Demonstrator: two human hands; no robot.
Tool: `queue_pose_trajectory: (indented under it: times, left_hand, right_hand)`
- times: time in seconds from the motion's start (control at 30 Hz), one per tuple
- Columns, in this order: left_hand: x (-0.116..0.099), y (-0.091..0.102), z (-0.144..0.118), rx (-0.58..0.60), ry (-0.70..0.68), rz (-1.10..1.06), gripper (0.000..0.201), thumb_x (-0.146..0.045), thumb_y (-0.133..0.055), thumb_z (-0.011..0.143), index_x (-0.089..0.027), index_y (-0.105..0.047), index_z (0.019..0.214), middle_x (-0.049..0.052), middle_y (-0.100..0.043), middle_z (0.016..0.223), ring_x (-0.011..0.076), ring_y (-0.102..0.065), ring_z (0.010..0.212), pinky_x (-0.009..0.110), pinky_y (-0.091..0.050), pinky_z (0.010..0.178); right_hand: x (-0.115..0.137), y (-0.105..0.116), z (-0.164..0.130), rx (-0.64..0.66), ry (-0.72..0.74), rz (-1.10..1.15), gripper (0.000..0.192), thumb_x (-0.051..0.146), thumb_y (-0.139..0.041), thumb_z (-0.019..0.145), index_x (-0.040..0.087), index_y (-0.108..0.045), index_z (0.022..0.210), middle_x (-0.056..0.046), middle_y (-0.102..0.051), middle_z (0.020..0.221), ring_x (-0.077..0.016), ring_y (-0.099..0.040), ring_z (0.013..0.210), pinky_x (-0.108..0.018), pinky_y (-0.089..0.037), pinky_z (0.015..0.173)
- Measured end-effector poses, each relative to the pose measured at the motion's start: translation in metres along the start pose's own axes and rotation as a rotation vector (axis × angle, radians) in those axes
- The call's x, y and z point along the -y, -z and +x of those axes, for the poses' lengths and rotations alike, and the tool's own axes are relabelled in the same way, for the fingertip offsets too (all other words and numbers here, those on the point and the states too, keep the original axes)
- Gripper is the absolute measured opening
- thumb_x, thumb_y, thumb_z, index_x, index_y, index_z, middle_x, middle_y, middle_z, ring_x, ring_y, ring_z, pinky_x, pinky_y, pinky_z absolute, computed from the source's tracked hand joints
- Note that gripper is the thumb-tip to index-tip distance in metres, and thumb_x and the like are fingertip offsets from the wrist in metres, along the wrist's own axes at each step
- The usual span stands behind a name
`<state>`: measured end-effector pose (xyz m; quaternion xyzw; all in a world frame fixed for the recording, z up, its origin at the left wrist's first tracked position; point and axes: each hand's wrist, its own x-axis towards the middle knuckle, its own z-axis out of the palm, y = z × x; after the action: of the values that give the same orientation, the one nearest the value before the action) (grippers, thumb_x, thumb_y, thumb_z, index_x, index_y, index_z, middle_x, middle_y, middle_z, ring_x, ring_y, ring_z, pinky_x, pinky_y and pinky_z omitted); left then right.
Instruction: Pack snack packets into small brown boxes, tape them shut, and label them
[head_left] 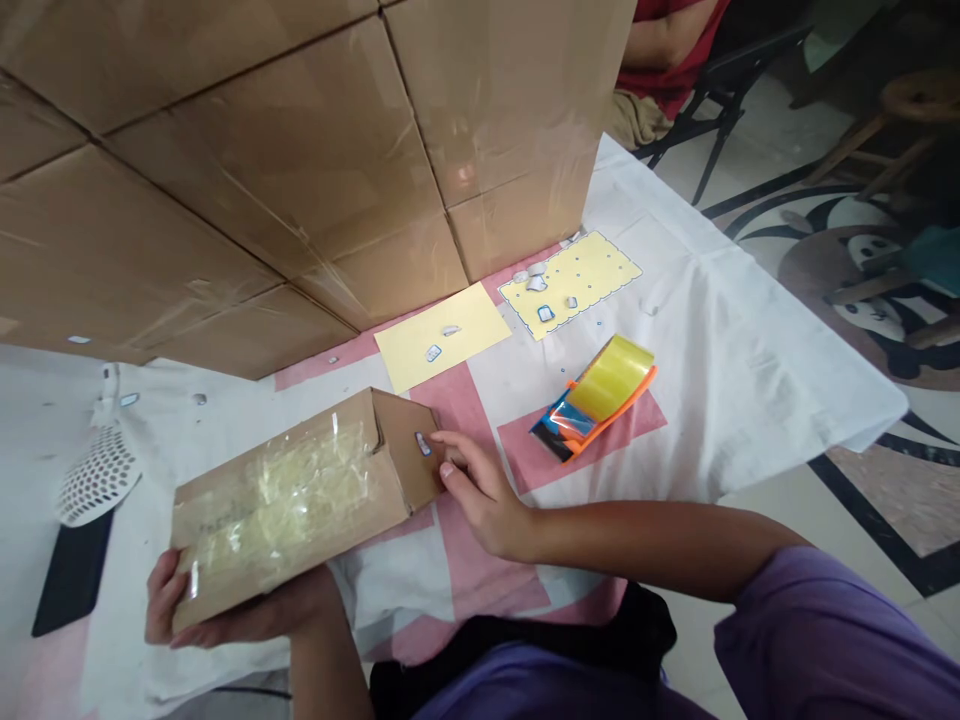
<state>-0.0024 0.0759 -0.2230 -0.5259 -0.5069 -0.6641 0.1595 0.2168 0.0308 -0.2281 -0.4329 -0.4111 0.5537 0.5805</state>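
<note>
Cardboard box [300, 505], taped shut, gripped by left hand [225, 610], right hand [487, 500].

Taking the small box [300, 500] on the bench [750, 380] as landmark, the tape dispenser [596, 398] lies to its right, two paper sheets [442, 335] behind it, stacked cartons [262, 160] farther behind, and a perforated scoop [97, 475] to its left.

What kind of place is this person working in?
Probably a home or small workshop used for packing: stacked cardboard cartons, a tape dispenser on a cloth-covered table, and a small taped box in hand.
</note>
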Motion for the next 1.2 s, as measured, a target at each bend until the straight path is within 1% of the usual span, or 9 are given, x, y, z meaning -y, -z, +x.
queue_pose_trajectory:
  times: [0.13,0.27,0.4,0.57,0.77,0.87,0.97,1.1,1.2]
  left_hand:
    - [0.000,0.000,0.000,-0.011,0.004,-0.002,0.050,-0.015,0.003,0.090,-0.027,-0.041,0.111,0.006,-0.056,0.117,0.0239,-0.054,0.124,0.055,-0.035,0.114]
    - [0.001,0.001,-0.001,0.014,0.010,0.128,0.047,-0.021,0.007,0.091,-0.028,-0.034,0.113,0.006,-0.052,0.119,0.0226,-0.052,0.127,0.053,-0.036,0.114]
    - [0.006,0.002,-0.003,0.059,0.020,0.257,0.049,-0.029,0.013,0.092,-0.029,-0.030,0.113,0.007,-0.048,0.123,0.0231,-0.048,0.131,0.052,-0.036,0.115]
    - [0.007,0.002,-0.002,0.039,0.021,0.151,0.049,-0.024,0.008,0.091,-0.027,-0.035,0.113,0.008,-0.052,0.124,0.0255,-0.050,0.128,0.056,-0.035,0.115]
    - [0.006,0.001,-0.001,0.021,0.062,0.154,0.047,-0.022,0.008,0.091,-0.027,-0.034,0.113,0.009,-0.053,0.125,0.0251,-0.051,0.129,0.055,-0.035,0.116]
    - [0.008,0.001,-0.002,0.043,0.046,0.228,0.047,-0.028,0.012,0.091,-0.029,-0.030,0.113,0.007,-0.049,0.124,0.0240,-0.049,0.131,0.053,-0.035,0.116]
    - [0.010,0.002,-0.002,0.038,0.049,0.200,0.045,-0.028,0.011,0.091,-0.029,-0.028,0.114,0.007,-0.049,0.123,0.0241,-0.049,0.130,0.053,-0.035,0.116]
    - [0.009,0.002,-0.002,0.039,0.044,0.218,0.047,-0.026,0.010,0.091,-0.027,-0.032,0.114,0.008,-0.051,0.125,0.0256,-0.050,0.129,0.055,-0.036,0.115]
    - [0.005,0.001,-0.001,0.002,0.058,0.114,0.045,-0.021,0.005,0.091,-0.026,-0.035,0.112,0.009,-0.054,0.121,0.0267,-0.052,0.126,0.056,-0.035,0.115]
  right_hand:
    - [-0.001,-0.001,0.001,-0.011,-0.014,0.016,0.020,0.028,-0.049,0.099,0.020,-0.061,0.113,-0.001,-0.059,0.086,-0.0143,-0.055,0.077,-0.027,-0.045,0.070]
    - [-0.005,-0.001,0.001,0.012,0.017,0.006,0.015,0.026,-0.052,0.097,0.019,-0.063,0.102,-0.001,-0.060,0.083,-0.0136,-0.054,0.073,-0.026,-0.043,0.066]
    - [-0.004,-0.001,0.000,0.033,0.038,-0.036,0.014,0.023,-0.051,0.097,0.019,-0.059,0.107,0.000,-0.059,0.081,-0.0130,-0.053,0.071,-0.025,-0.042,0.065]
    - [-0.002,0.001,-0.001,0.021,0.084,-0.044,0.024,0.022,-0.047,0.098,0.021,-0.053,0.121,0.004,-0.049,0.076,-0.0122,-0.050,0.068,-0.025,-0.041,0.064]
    - [-0.008,0.000,0.002,0.021,0.245,-0.091,0.018,0.021,-0.050,0.099,0.020,-0.063,0.112,-0.006,-0.068,0.100,-0.0159,-0.064,0.089,-0.028,-0.052,0.077]
    - [-0.009,0.001,0.002,0.022,0.311,-0.180,0.020,0.019,-0.049,0.099,0.020,-0.065,0.111,-0.006,-0.069,0.097,-0.0158,-0.065,0.085,-0.028,-0.053,0.076]
    - [-0.007,0.002,0.001,0.040,0.268,-0.217,0.022,0.018,-0.049,0.098,0.020,-0.063,0.115,-0.007,-0.069,0.101,-0.0165,-0.065,0.087,-0.030,-0.054,0.077]
    - [-0.003,0.004,0.000,0.078,0.148,-0.162,0.037,0.018,-0.049,0.097,0.022,-0.053,0.134,-0.006,-0.070,0.103,-0.0168,-0.065,0.085,-0.031,-0.055,0.077]
    - [-0.002,0.004,0.002,0.099,0.154,-0.150,0.043,0.019,-0.049,0.097,0.022,-0.052,0.141,-0.008,-0.071,0.111,-0.0179,-0.067,0.090,-0.033,-0.056,0.081]
